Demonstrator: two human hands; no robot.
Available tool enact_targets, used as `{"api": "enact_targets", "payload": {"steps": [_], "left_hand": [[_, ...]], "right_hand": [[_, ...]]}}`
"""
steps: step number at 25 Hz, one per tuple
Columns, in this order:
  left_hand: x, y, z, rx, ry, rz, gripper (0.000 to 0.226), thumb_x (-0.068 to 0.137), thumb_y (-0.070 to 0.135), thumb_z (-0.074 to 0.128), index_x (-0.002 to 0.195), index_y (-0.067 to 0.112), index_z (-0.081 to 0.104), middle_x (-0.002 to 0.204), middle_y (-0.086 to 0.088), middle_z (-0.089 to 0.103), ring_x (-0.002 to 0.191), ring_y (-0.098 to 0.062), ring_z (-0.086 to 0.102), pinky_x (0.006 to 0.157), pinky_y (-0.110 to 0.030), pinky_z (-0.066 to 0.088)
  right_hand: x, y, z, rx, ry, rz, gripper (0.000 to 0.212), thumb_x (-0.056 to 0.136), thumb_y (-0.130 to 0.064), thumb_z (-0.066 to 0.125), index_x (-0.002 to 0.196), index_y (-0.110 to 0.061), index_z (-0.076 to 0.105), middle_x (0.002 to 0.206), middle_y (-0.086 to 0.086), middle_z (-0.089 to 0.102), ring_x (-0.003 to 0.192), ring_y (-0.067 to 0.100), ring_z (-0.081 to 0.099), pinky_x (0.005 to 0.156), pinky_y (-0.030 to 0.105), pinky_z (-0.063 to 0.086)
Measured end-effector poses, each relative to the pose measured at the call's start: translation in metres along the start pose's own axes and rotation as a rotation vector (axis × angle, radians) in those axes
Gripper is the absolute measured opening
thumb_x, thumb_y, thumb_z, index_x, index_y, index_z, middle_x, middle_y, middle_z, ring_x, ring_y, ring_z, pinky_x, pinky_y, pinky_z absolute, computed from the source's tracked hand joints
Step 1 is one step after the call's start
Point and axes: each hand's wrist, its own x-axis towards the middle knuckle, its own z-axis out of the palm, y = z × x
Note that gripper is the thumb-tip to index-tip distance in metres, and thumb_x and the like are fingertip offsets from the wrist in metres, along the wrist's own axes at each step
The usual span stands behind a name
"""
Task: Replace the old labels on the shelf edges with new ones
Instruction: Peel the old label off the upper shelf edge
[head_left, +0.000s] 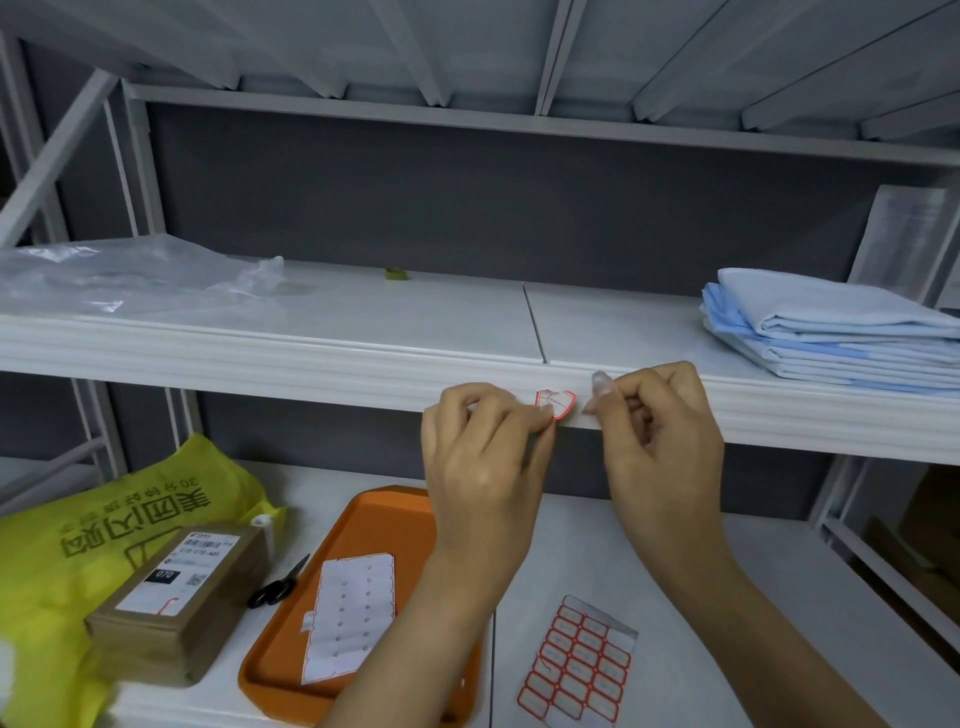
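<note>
Nearest, 6 o'clock below my wrists: one sheet of red-bordered blank stickers (576, 660) and one orange plastic tray (384, 506) holding one stripped white backing sheet (348, 618), with one pair of black scissors (278, 584) at its 9. At 12, my left hand (483, 457) pinches the left corner of the one crumpled red-bordered white label (555, 402) on the white metal shelf edge (260, 358). My right hand (660, 441) is curled at the label's 3; can't tell if it grips anything. Risk: a fast yank tears the label and leaves residue. Far at 2: one stack of folded pale-blue cloths (831, 327).
</note>
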Motion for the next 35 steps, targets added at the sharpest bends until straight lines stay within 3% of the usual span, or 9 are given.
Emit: {"api": "enact_targets", "payload": {"steps": [3, 7, 10, 24, 35], "left_hand": [[0.000, 0.000, -0.001, 0.000, 0.008, 0.019, 0.014, 0.082, 0.021, 0.077, 0.084, 0.007, 0.075, 0.081, -0.004, 0.070, 0.091, -0.018, 0.054, 0.075, -0.033, 0.046], [0.001, 0.000, -0.004, 0.017, 0.003, -0.004, 0.013, 0.082, 0.022, 0.077, 0.086, 0.010, 0.076, 0.083, -0.002, 0.071, 0.092, -0.019, 0.053, 0.074, -0.034, 0.044], [0.000, 0.001, -0.006, 0.062, -0.016, -0.052, 0.019, 0.085, 0.032, 0.072, 0.090, 0.014, 0.076, 0.088, 0.002, 0.071, 0.095, -0.017, 0.051, 0.077, -0.029, 0.038], [-0.001, -0.005, -0.007, 0.054, 0.017, 0.000, 0.017, 0.085, 0.027, 0.073, 0.086, 0.010, 0.076, 0.086, -0.002, 0.072, 0.093, -0.017, 0.053, 0.079, -0.026, 0.038], [-0.002, -0.006, -0.014, 0.037, 0.050, 0.021, 0.018, 0.085, 0.026, 0.073, 0.083, 0.009, 0.076, 0.083, -0.002, 0.073, 0.089, -0.018, 0.055, 0.077, -0.028, 0.041]], "right_hand": [[-0.001, -0.002, 0.003, -0.055, -0.039, -0.035, 0.027, 0.083, -0.041, 0.064, 0.075, -0.015, 0.066, 0.085, -0.008, 0.046, 0.072, 0.001, 0.049, 0.066, 0.003, 0.039], [-0.001, 0.005, 0.004, -0.049, -0.044, -0.068, 0.013, 0.082, -0.022, 0.074, 0.077, -0.011, 0.071, 0.088, -0.004, 0.050, 0.076, 0.005, 0.053, 0.067, 0.006, 0.042], [-0.001, 0.005, 0.003, 0.007, -0.050, -0.050, 0.010, 0.082, -0.019, 0.074, 0.076, -0.011, 0.071, 0.085, -0.008, 0.048, 0.073, 0.001, 0.051, 0.065, 0.005, 0.041], [-0.002, 0.003, 0.001, 0.020, -0.066, -0.046, 0.012, 0.081, -0.022, 0.074, 0.075, -0.014, 0.069, 0.085, -0.011, 0.048, 0.074, -0.005, 0.051, 0.064, 0.003, 0.041], [-0.007, 0.007, 0.003, 0.058, -0.050, -0.158, 0.016, 0.081, -0.024, 0.075, 0.075, -0.011, 0.070, 0.084, -0.014, 0.046, 0.073, -0.001, 0.049, 0.063, 0.006, 0.040]]}}
